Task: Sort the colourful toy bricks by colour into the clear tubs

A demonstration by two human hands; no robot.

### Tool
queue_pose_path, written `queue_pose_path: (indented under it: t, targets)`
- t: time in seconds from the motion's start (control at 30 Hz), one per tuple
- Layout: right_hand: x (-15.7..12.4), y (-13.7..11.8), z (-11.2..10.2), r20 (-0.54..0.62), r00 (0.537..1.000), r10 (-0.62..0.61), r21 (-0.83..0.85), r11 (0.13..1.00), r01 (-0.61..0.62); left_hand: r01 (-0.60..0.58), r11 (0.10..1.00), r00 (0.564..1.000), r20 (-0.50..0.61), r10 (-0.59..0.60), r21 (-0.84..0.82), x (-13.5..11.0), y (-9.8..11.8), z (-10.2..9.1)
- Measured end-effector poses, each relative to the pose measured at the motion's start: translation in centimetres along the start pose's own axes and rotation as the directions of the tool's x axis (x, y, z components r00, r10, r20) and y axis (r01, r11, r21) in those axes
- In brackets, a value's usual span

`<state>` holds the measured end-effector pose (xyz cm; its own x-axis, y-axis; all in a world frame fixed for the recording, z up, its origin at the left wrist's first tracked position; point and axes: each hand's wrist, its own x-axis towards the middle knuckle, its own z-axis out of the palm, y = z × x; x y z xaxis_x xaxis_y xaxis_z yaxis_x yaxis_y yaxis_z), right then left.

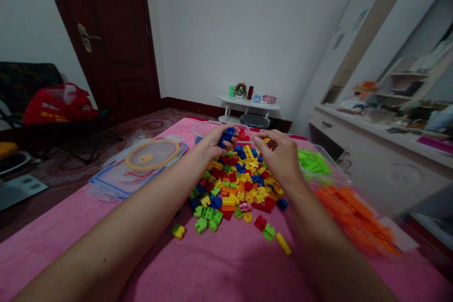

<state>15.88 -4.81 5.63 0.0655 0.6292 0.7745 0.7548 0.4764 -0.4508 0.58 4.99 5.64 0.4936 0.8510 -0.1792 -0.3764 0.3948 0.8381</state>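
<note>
A heap of small plastic building blocks (237,186) in red, yellow, blue, green and orange lies on a pink cloth (226,264). My left hand (212,144) hovers over the far side of the heap, fingers curled round several blue blocks (228,136). My right hand (279,155) is beside it, fingers pinched on a small yellow block (266,141) that barely shows. A few loose blocks (269,232) lie nearer to me.
Stacked clear container lids (141,165) lie at the left. Clear containers hold green blocks (313,163) and orange blocks (357,219) at the right; another container (205,128) stands behind the heap. A white dresser (375,160), small white table (247,104) and dark door (106,33) surround.
</note>
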Motion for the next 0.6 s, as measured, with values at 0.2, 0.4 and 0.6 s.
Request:
queue_pose_path:
  t: [0.2,0.4,0.6]
  targets:
    - [0.0,0.0,0.1,0.018,1.0,0.018,-0.003,1.0,-0.017,-0.23,0.909,0.811,-0.448,0.377,0.349,5.5,5.9,-2.7]
    - [0.1,0.7,-0.1,0.019,0.999,0.05,-0.009,0.999,-0.05,-0.168,0.688,0.664,-0.435,0.608,0.706,7.1,7.1,-7.1]
    - [-0.4,0.6,0.9,0.139,0.988,0.066,-0.056,0.997,-0.058,-0.204,0.353,0.697,-0.118,0.708,0.913,6.3,4.2,-7.3]
